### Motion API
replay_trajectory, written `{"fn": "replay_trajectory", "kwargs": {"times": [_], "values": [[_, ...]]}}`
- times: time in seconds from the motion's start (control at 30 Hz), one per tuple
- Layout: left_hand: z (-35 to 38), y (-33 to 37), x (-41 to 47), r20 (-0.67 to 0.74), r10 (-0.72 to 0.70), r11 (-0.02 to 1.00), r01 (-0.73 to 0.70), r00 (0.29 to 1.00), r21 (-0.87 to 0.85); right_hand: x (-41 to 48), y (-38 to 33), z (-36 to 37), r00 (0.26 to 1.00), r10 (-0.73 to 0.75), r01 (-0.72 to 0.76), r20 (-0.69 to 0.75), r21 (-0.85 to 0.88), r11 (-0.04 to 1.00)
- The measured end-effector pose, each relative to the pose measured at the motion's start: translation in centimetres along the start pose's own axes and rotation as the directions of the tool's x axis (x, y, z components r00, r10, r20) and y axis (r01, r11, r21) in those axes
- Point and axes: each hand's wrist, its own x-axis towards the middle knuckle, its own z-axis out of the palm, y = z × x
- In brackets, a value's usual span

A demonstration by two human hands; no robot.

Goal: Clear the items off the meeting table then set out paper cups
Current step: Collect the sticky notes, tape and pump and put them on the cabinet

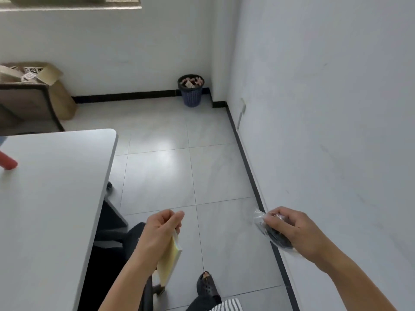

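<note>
I stand beside the white meeting table (51, 198), whose rounded corner lies at the left. My left hand (161, 230) grips a yellow pad of sticky notes (169, 261) that hangs down below my fingers. My right hand (289, 227) holds a clear plastic bag with dark contents (269, 232), out to the right above the black skirting board. A red object (7, 161) lies on the table at the far left edge, cut off by the frame.
A blue mesh waste bin (191, 90) full of rubbish stands in the far corner. An open cardboard box (45, 86) and a chair (24, 106) are at the back left. A black office chair (112, 232) is tucked under the table. White wall (325, 131) runs along the right; tiled floor lies between.
</note>
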Motion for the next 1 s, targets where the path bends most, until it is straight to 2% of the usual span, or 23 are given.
{"fn": "replay_trajectory", "kwargs": {"times": [0.13, 0.23, 0.47, 0.6, 0.77, 1.0], "values": [[-0.2, 6.2, 6.7, 0.026, 0.08, 0.997, -0.081, 0.996, 0.008, 6.1, -3.9, -1.9, 1.0, -0.023, 0.023, -0.004, 0.005, 1.0], [-1.8, 8.4, 10.7, 0.016, 0.086, 0.996, -0.086, 0.996, -0.028, 10.5, -6.4, -2.2, 0.999, -0.005, 0.004, 0.043, 0.032, 0.999], [-7.9, 9.1, 20.7, -0.221, -0.045, 0.995, 0.023, 0.974, -0.1, 26.5, -12.6, -3.0, 0.986, -0.026, 0.035, 0.162, -0.055, 0.998], [-10.4, 11.5, 27.3, -0.379, -0.095, 0.985, 0.034, 0.92, -0.167, 37.4, -17.7, -2.0, 0.971, -0.077, 0.097, 0.228, -0.078, 0.992], [-13.1, 15.4, 32.7, -0.489, -0.082, 0.983, -0.009, 0.868, -0.181, 48.8, -26.2, 1.7, 0.904, -0.123, 0.209, 0.409, -0.173, 0.962], [-18.9, 13.1, 33.8, -0.664, -0.299, 0.921, 0.027, 0.686, -0.388, 59.1, -36.5, 11.6, 0.76, -0.179, 0.387, 0.624, -0.214, 0.897]]}}
